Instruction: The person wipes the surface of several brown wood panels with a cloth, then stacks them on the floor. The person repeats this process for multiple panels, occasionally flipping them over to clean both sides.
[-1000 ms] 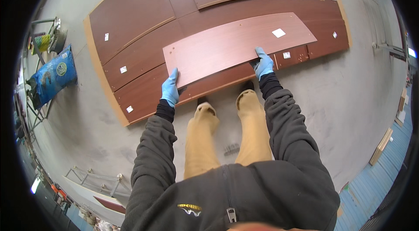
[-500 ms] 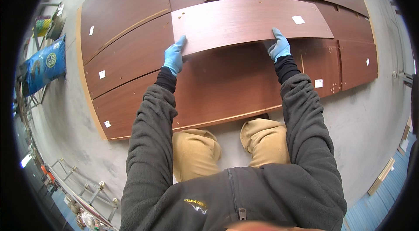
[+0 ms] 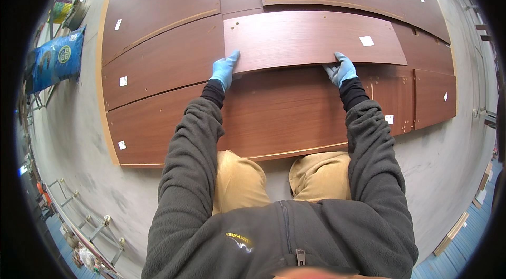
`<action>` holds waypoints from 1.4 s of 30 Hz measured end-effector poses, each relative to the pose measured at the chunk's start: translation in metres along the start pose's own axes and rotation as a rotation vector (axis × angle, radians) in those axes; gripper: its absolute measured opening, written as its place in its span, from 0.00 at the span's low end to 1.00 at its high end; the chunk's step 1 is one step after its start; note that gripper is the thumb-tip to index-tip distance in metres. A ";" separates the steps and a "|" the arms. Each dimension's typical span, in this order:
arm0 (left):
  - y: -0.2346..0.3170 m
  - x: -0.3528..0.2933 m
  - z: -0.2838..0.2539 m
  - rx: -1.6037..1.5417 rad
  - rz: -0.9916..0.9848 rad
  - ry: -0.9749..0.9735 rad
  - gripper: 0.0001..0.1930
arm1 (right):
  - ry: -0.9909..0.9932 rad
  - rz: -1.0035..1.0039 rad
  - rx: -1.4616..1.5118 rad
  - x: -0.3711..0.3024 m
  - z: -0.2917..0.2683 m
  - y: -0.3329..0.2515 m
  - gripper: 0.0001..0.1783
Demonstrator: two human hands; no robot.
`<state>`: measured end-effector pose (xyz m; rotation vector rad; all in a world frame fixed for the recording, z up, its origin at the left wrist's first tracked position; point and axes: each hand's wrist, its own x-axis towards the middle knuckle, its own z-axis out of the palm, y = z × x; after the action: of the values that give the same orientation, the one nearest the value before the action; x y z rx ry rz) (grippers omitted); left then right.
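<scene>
Both my hands, in light blue gloves, grip the near edge of a reddish-brown wood panel [image 3: 300, 39]. My left hand [image 3: 225, 71] pinches its near left corner, thumb on top and fingers underneath. Further right, my right hand [image 3: 341, 70] clasps the same edge, its fingers partly hidden below. The panel has small holes near its ends and a white label [image 3: 366, 41] at its right. It is held over a layer of similar brown panels [image 3: 284, 110]; whether its far edge touches them I cannot tell.
Several brown panels with white labels form a wide, low stack on the grey floor [image 3: 74, 136]; pale board [image 3: 103, 84] shows along its left edge. A blue bag [image 3: 57, 60] sits at the left. Metal frames with casters [image 3: 100, 229] stand lower left. Wood strips [image 3: 451, 233] lie lower right.
The held panel sits a little lower and further right in the picture, still in both hands. The surrounding stack has also shifted in view.
</scene>
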<state>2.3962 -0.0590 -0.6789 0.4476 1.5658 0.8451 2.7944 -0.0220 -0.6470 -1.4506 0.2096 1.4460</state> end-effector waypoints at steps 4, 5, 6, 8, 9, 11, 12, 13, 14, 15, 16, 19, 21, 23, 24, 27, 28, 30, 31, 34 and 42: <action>0.004 0.002 0.001 -0.050 -0.038 -0.018 0.38 | -0.054 0.016 0.004 0.007 -0.007 0.000 0.24; 0.009 0.001 -0.001 -0.131 -0.071 -0.065 0.39 | -0.064 0.007 -0.004 0.009 -0.008 0.000 0.23; 0.012 -0.002 -0.006 -0.205 -0.133 -0.103 0.40 | -0.096 0.021 0.006 0.011 -0.010 0.001 0.23; 0.021 -0.010 -0.020 -0.185 -0.178 -0.181 0.44 | -0.093 0.016 0.035 0.017 -0.012 0.002 0.23; 0.030 -0.012 -0.033 -0.163 -0.207 -0.202 0.46 | -0.008 0.021 0.024 0.019 -0.012 0.003 0.23; 0.040 -0.020 -0.056 -0.153 -0.200 -0.175 0.48 | 0.031 0.046 -0.020 0.025 -0.013 0.003 0.23; 0.040 -0.025 -0.067 -0.165 -0.148 -0.129 0.48 | 0.044 0.055 -0.041 0.029 -0.013 0.003 0.22; 0.040 -0.030 -0.076 -0.147 -0.107 -0.045 0.47 | 0.057 0.055 -0.032 0.032 -0.013 0.003 0.21; 0.039 -0.035 -0.086 -0.164 -0.075 -0.002 0.45 | 0.051 0.069 -0.029 0.035 -0.014 0.003 0.21; 0.035 -0.041 -0.094 -0.163 -0.043 0.022 0.44 | 0.070 0.074 -0.021 0.037 -0.014 0.003 0.21; 0.029 -0.048 -0.101 -0.160 -0.011 0.044 0.43 | 0.103 0.070 -0.024 0.039 -0.015 0.003 0.20; 0.011 -0.062 -0.109 -0.197 -0.067 0.066 0.36 | 0.100 0.091 -0.030 0.042 -0.015 0.003 0.21; -0.001 -0.070 -0.105 -0.189 -0.104 -0.001 0.36 | 0.064 0.084 -0.005 0.040 -0.015 0.003 0.21; -0.011 -0.071 -0.093 -0.193 -0.104 -0.031 0.32 | 0.056 0.076 0.009 0.037 -0.013 0.002 0.22; -0.014 -0.070 -0.087 -0.188 -0.078 -0.025 0.27 | 0.051 0.084 0.009 0.036 -0.013 0.002 0.22; -0.015 -0.065 -0.069 -0.057 0.017 -0.009 0.22 | 0.018 0.070 0.032 0.032 -0.010 0.001 0.21; -0.014 -0.063 -0.063 0.000 0.045 0.004 0.21 | 0.004 0.059 0.045 0.031 -0.010 0.000 0.21; -0.010 -0.060 -0.053 0.063 0.065 0.015 0.21 | 0.006 0.054 0.047 0.030 -0.010 0.000 0.21; -0.008 -0.058 -0.048 0.070 0.057 0.012 0.22 | 0.023 0.035 0.041 0.030 -0.010 0.001 0.21; -0.002 -0.058 -0.038 0.077 0.022 0.007 0.25 | 0.024 0.033 0.060 0.028 -0.010 0.001 0.20; 0.011 -0.055 -0.030 -0.195 -0.107 -0.089 0.30 | -0.020 -0.057 0.051 0.008 -0.003 -0.001 0.22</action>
<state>2.3758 -0.0984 -0.6330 0.2543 1.3973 0.8736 2.7987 -0.0192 -0.6541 -1.3900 0.1898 1.3989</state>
